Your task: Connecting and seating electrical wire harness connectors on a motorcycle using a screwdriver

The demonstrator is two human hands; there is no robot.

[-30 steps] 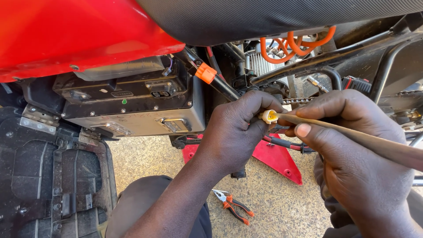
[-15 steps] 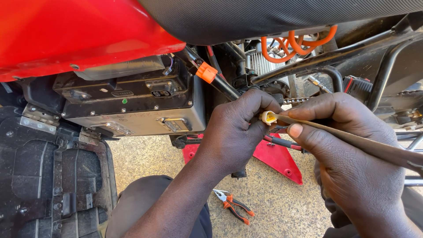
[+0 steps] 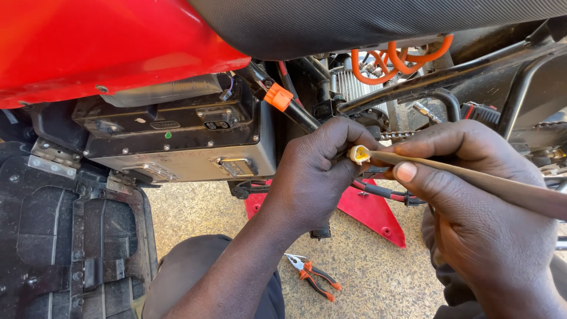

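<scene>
Gravel ground (image 3: pixel 378 266) lies under a red scooter with its side opened, a grey metal box (image 3: pixel 183 150) showing. Left hand (image 3: pixel 316 174) pinches a small white plug (image 3: pixel 358 155) between thumb and fingers beside the frame. Right hand (image 3: pixel 472 207) grips the tan sleeved cable (image 3: pixel 484 183) running from it. Orange-handled pliers (image 3: pixel 313 276) lie below.

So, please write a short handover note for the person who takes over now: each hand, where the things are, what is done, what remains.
Left hand: pinches the small cream connector from its left side.
Right hand: grips the tan sleeved cable that ends in that connector, thumb close behind it.
Both are beside the grey battery box, under the red body panel.
Pliers lie on the ground below.
Done: connector is in hand.
Left: its mating part is not visible; connector is joined to nothing.
</scene>
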